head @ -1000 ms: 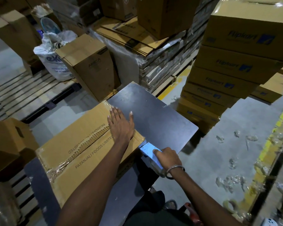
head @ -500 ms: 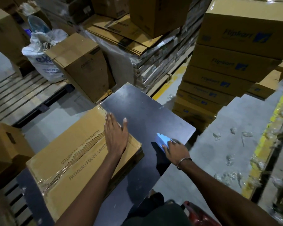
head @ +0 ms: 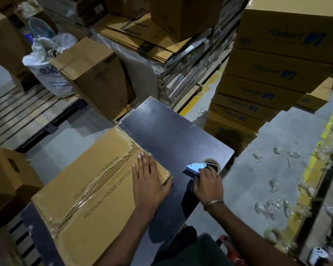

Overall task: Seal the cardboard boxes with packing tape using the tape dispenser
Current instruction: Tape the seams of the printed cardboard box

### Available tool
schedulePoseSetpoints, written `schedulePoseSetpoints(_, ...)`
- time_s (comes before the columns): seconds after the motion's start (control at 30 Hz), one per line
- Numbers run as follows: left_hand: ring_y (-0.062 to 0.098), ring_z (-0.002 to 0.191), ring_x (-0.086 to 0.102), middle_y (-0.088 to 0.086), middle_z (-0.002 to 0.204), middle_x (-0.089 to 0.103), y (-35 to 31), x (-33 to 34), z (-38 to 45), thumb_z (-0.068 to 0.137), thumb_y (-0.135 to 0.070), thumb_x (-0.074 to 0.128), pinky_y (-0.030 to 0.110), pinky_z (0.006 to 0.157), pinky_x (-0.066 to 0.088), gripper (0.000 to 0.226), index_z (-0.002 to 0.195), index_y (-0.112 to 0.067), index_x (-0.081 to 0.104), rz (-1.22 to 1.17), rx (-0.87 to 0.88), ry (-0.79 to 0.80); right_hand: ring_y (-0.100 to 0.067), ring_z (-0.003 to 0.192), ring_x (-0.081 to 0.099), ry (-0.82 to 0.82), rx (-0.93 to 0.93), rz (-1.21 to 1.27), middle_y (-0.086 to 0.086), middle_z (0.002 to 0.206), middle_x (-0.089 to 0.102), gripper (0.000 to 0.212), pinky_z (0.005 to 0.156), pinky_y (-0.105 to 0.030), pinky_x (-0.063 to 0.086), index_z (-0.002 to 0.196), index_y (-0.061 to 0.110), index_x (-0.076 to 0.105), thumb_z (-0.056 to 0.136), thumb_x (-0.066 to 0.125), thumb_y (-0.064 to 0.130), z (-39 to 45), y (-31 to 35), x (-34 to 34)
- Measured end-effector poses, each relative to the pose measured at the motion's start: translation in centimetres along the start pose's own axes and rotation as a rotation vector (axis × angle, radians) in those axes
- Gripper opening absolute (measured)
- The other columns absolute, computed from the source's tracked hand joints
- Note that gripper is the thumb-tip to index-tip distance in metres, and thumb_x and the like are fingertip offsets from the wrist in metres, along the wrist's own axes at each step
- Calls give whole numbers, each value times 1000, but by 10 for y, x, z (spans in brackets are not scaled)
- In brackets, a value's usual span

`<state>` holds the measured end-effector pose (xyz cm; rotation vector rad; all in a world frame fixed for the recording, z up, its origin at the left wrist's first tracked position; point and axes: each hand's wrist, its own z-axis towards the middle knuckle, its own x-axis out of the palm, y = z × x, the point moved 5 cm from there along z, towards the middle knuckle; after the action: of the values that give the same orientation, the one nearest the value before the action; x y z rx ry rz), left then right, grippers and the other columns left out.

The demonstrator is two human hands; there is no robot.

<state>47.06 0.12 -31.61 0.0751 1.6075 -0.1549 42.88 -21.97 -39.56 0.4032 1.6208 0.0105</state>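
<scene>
Left hand [head: 149,186] lies flat on the taped box [head: 96,191] (near corner); right hand [head: 208,184] grips the tape dispenser [head: 195,167] beside it.

This is a warehouse or packing floor. Stacks of cardboard cartons printed "Flipkart" [head: 281,70] rise on the right, and bundles of flattened boxes wrapped in plastic film [head: 181,60] sit on a pallet behind. A wooden slatted pallet [head: 27,112] lies on the bare grey concrete floor [head: 277,160], which carries a painted yellow lane line [head: 313,166] and scattered scraps of clear tape [head: 269,208]. A white woven sack [head: 48,73] stuffed with waste stands among loose cartons on the left. A dark table [head: 171,131] serves as the packing station, bearing a carton marked "Patanjali Foods Limited" [head: 96,189].
</scene>
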Motion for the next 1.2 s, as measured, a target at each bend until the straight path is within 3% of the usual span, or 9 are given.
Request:
schedulePoseSetpoints(0.13, 34, 163, -5, 23, 174, -6, -16, -4, 1, 94, -72, 44, 55, 131, 9, 112, 166, 0, -3, -3, -82, -8, -22, 116, 59, -20, 154, 583, -2, 118, 69, 26, 97, -38, 49, 119, 17, 68, 100, 59, 34, -34, 47, -3)
schedulePoseSetpoints(0.27, 35, 162, -9, 24, 173, -7, -21, -5, 2, 93, -73, 45, 54, 131, 5, 115, 165, 1, -6, -51, -92, 39, -8, 101, 59, -39, 284, 953, 12, 104, 66, 16, 85, -26, 40, 105, 30, 64, 109, 49, 31, -57, 83, -20)
schedulePoseSetpoints(0.5, 12, 163, -4, 1, 177, 1, 29, -17, -26, 99, -66, 49, 39, 132, 7, 95, 169, -12, 14, -201, 186, -16, 1, 139, 40, 69, 354, 1294, 17, 151, 44, 62, 118, -25, 29, 154, 25, 43, 104, 33, 60, -67, 133, -27)
schedulePoseSetpoints(0.67, 12, 162, 8, 2, 175, 18, 27, -19, -27, 94, -59, 56, 32, 132, 4, 88, 165, -12, 31, -224, 174, -43, -16, 119, 59, 90, 365, 1194, 8, 121, 63, 55, 101, -34, 42, 120, 31, 59, 102, 25, 70, -40, 140, -29)
schedulePoseSetpoints(0.77, 9, 161, 10, 0, 173, 21, 29, -21, -27, 92, -60, 63, 27, 130, 1, 89, 163, -14, 36, -261, 156, -51, -28, 130, 58, 325, 309, 1044, -6, 134, 67, 77, 112, -39, 39, 118, 32, 66, 96, 14, 84, -16, 123, -23)
schedulePoseSetpoints(0.83, 8, 160, 14, -1, 171, 25, 29, -20, -29, 90, -58, 70, 31, 131, 7, 89, 161, -14, 40, -307, 145, -71, -26, 148, 41, 377, 218, 938, -6, 156, 50, 78, 124, -46, 27, 141, 32, 57, 99, 13, 80, -5, 114, -27)
schedulePoseSetpoints(0.97, 15, 154, 37, 4, 163, 44, 30, -24, -30, 85, -58, 65, 40, 129, 26, 82, 152, -11, 54, -387, 134, -161, -11, 157, 22, -13, -120, 785, 1, 167, 33, 61, 125, -36, 23, 161, 19, 34, 110, 24, 52, -3, 130, -58)
schedulePoseSetpoints(1.1, 14, 149, 45, 3, 157, 54, 28, -28, -36, 78, -45, 54, 39, 127, 31, 79, 150, -14, 57, -427, 91, -154, -26, 132, 49, 52, -258, 437, -5, 152, 51, 60, 105, -44, 47, 161, 16, 30, 110, 20, 47, -6, 156, -48)
schedulePoseSetpoints(1.2, 19, 144, 53, 6, 151, 60, 28, -27, -36, 80, -44, 62, 41, 127, 32, 73, 146, -12, 61, -369, 129, -168, -37, 114, 63, 121, -112, 406, -13, 124, 68, 57, 92, -45, 49, 133, 18, 57, 110, 17, 52, 7, 154, -56)
